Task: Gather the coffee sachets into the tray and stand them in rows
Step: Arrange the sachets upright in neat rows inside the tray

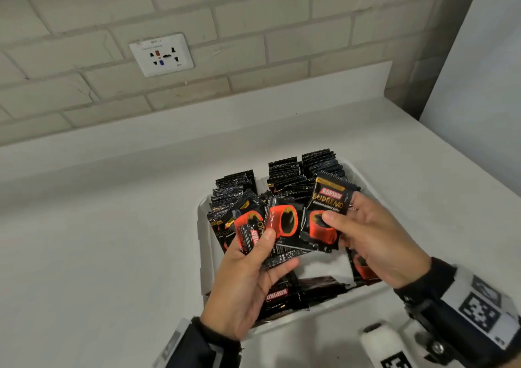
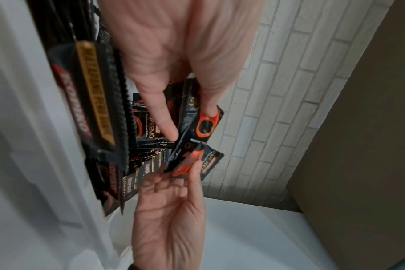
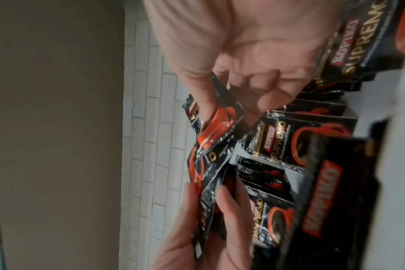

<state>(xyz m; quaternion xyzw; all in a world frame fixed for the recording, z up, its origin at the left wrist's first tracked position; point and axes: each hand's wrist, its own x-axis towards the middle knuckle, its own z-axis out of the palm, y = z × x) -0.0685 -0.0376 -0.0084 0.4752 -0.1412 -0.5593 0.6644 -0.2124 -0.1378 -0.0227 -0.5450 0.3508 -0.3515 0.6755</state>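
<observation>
While three rows of sachets (image 1: 284,176) are already stood on edge at the far end of the white tray (image 1: 201,207), the near end is seen to hold only loose ones lying flat (image 1: 282,297), so the task is judged partly done: the flat sachets and those in hand remain to be stood up. A fanned bundle of sachets (image 1: 279,226) is held over the tray by the left hand (image 1: 248,286), thumb pressed on top and fingers curled beneath. One sachet (image 1: 324,218) is pinched by the right hand (image 1: 375,238) between thumb and fingers, its edge touching the bundle. Both hands are thus closed on sachets, neither empty. A wall socket (image 1: 161,55) is noted on the brick wall behind the counter (image 1: 98,241).
</observation>
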